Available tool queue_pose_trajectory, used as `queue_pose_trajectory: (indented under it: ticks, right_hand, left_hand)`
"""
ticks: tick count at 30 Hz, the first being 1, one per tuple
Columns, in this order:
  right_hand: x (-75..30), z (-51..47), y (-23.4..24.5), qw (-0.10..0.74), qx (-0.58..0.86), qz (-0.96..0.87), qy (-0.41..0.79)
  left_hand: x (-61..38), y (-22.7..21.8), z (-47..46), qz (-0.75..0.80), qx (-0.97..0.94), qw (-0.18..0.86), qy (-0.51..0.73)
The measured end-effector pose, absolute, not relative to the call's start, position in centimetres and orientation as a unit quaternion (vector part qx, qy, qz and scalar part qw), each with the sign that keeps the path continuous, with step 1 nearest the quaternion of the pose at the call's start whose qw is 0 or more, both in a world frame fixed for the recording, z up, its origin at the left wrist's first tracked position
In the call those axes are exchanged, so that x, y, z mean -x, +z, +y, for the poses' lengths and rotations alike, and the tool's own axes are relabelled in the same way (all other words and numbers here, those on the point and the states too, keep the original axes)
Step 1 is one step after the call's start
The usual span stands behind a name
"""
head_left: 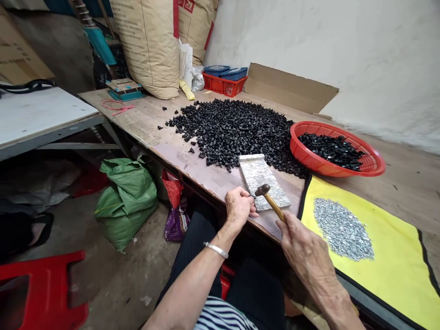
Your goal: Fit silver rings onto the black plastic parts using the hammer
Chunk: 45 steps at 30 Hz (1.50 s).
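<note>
My left hand (238, 206) pinches a small dark part against the near end of a grey metal plate (261, 174) on the wooden table. My right hand (302, 245) grips the wooden handle of a small hammer (270, 198), whose dark head hovers just above the plate beside my left fingers. A large heap of small black plastic parts (233, 128) lies beyond the plate. To the right, a red basket (373, 167) holds more black parts. A pile of tiny silver metal pieces (342, 229) rests on a yellow mat (395, 270).
Big paper sacks (151, 46), a red crate with blue trays (223, 82) and a cardboard sheet (288, 87) stand at the table's far end. Below left are green bags (127, 197), a red and purple bag (175, 206) and a red stool (44, 293). A white table (37, 114) stands left.
</note>
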State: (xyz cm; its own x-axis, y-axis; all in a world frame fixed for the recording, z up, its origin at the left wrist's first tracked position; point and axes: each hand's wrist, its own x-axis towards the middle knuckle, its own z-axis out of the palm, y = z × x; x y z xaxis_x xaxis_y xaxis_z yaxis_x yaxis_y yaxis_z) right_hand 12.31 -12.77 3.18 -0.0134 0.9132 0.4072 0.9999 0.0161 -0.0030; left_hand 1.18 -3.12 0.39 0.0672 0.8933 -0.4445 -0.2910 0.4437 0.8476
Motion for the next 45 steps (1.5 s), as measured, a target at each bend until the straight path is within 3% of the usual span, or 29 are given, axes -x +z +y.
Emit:
queue_pose_trajectory:
  ticks: [5, 11, 15, 21, 26, 32, 38, 43, 45]
  right_hand:
    - [-11.5, -12.8, 3.6, 0.236, 0.669, -0.674, -0.205]
    - [-11.0, -13.0, 2.7, 0.116, 0.708, -0.671, -0.185]
    - [-11.1, -13.2, 3.0, 0.186, 0.693, -0.666, -0.205]
    - [-11.2, -12.9, 3.5, 0.166, 0.692, -0.677, -0.186]
    - [-10.8, -12.9, 3.9, 0.286, 0.677, -0.646, -0.207]
    - [-10.9, -13.0, 2.8, 0.149, 0.689, -0.682, -0.195]
    - [-10.5, -13.3, 4.7, 0.301, 0.672, -0.629, -0.25]
    - [-10.2, -13.0, 2.9, 0.146, 0.685, -0.671, -0.243]
    - [-10.3, -13.1, 3.1, 0.162, 0.684, -0.665, -0.253]
  left_hand:
    - [-1.3, 0.2, -3.1, 0.519, -0.287, 0.673, 0.442]
    - [-1.4, -0.1, -3.0, 0.52, -0.284, 0.668, 0.45]
    - [-1.4, 0.0, -3.0, 0.523, -0.288, 0.666, 0.447]
    - [-1.2, 0.1, -2.9, 0.523, -0.277, 0.677, 0.438]
    - [-1.4, -0.1, -2.8, 0.522, -0.272, 0.674, 0.446]
    - [-1.5, 0.0, -2.7, 0.526, -0.272, 0.675, 0.44]
    - [-1.5, 0.0, -2.8, 0.526, -0.278, 0.673, 0.44]
    - [-1.5, 0.1, -2.8, 0.534, -0.278, 0.668, 0.439]
    - [-1.5, 0.0, -2.8, 0.53, -0.282, 0.667, 0.441]
